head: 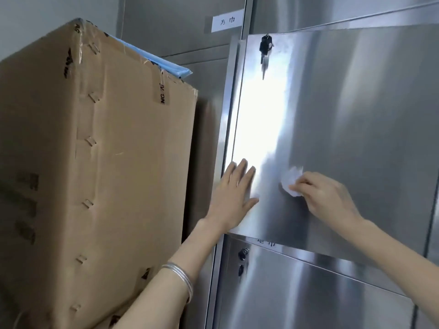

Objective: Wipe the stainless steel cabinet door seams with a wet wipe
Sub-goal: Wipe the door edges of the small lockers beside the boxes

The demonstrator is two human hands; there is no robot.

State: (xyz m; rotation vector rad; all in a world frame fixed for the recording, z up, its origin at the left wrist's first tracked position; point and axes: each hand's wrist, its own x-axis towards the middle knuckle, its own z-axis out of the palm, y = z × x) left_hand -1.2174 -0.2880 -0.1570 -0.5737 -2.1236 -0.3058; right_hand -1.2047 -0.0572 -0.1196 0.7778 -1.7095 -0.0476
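Pinching wet wipe [292,181] w/ right hand [329,197] fingertips | on cabinet door [356,115]

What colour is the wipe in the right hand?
The wipe is white; clearest in the head view.

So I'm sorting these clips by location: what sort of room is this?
Probably a storage or supply room, though I can't be sure: a wall of stainless steel cabinet doors, a paper label on one, keys hanging in a lock, and a large taped cardboard box standing beside them.
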